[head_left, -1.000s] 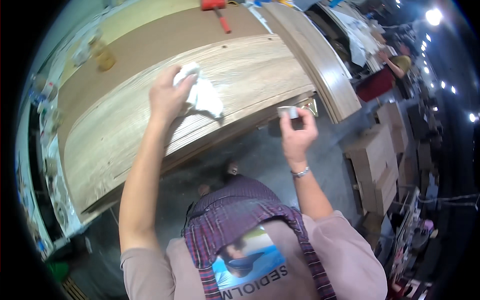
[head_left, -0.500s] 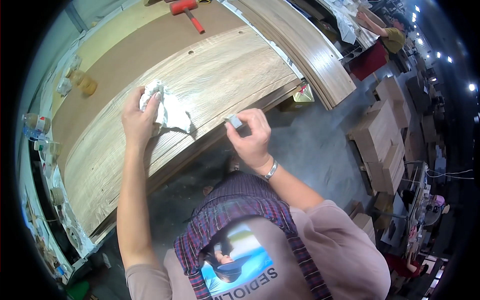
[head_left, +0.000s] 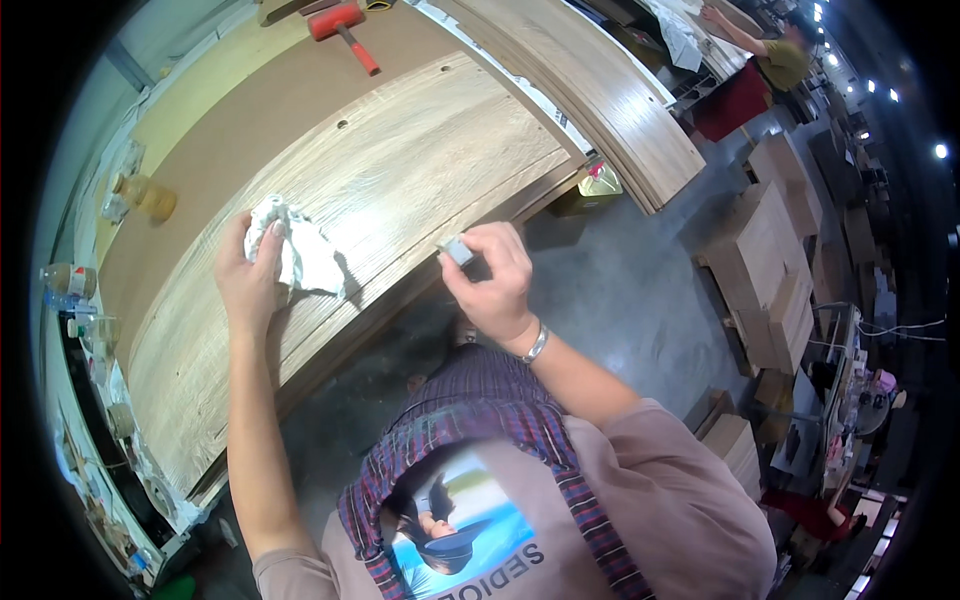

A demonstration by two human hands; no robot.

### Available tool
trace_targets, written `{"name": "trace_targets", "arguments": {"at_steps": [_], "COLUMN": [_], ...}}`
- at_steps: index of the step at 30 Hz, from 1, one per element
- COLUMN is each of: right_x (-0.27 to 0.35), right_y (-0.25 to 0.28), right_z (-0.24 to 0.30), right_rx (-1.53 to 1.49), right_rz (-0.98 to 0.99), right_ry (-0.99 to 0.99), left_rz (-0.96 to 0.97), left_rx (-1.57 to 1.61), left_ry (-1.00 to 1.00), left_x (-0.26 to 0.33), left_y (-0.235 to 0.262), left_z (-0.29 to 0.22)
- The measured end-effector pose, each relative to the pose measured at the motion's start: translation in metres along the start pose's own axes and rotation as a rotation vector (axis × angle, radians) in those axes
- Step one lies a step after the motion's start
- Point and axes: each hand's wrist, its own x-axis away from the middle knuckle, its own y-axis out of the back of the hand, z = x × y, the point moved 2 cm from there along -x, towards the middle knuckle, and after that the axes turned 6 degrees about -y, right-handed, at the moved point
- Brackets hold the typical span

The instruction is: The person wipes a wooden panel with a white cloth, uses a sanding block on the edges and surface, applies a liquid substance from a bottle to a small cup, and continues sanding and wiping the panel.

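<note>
A wood-grain panel (head_left: 400,150) lies on the bench in front of me, with small round holes along its far side. My left hand (head_left: 247,270) is closed around a crumpled white cloth (head_left: 305,255), which rests on the panel's surface toward the left. Between thumb and fingers, my right hand (head_left: 492,275) pinches a small grey block (head_left: 457,250). That block is at the panel's near edge; I cannot tell whether it touches the edge.
A red mallet (head_left: 345,35) lies beyond the panel. At the left stand a jar of yellowish liquid (head_left: 148,198) and plastic bottles (head_left: 70,280). Stacked boards (head_left: 590,95) are at the right, above a gold tin (head_left: 595,190). Another person (head_left: 775,60) works at the far right.
My left hand has moved left and slightly nearer with the cloth. My right hand has shifted slightly left along the near edge, still holding the block. The view has also moved slightly.
</note>
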Motion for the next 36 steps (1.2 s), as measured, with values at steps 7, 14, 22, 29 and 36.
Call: {"name": "trace_targets", "arguments": {"at_steps": [7, 14, 22, 29, 36], "right_x": [-0.037, -0.070, -0.041, -0.019, -0.006], "right_y": [0.043, 0.088, 0.050, 0.027, 0.011], "right_z": [-0.069, -0.133, -0.069, -0.024, -0.011], "right_rx": [0.164, 0.280, 0.166, 0.047, 0.009], "right_rz": [-0.231, -0.417, -0.188, -0.109, -0.004], "right_ry": [-0.220, -0.297, -0.272, -0.214, -0.192], "left_rz": [0.007, 0.003, 0.013, 0.000, 0.036], "left_rx": [0.093, -0.012, 0.041, -0.015, 0.195], "left_ry": [0.011, -0.169, -0.059, -0.069, 0.192], "left_x": [0.001, -0.002, 0.001, 0.000, 0.005], "left_y": [-0.002, -0.001, 0.003, 0.001, 0.018], "left_z": [0.000, -0.002, 0.007, -0.010, -0.005]}}
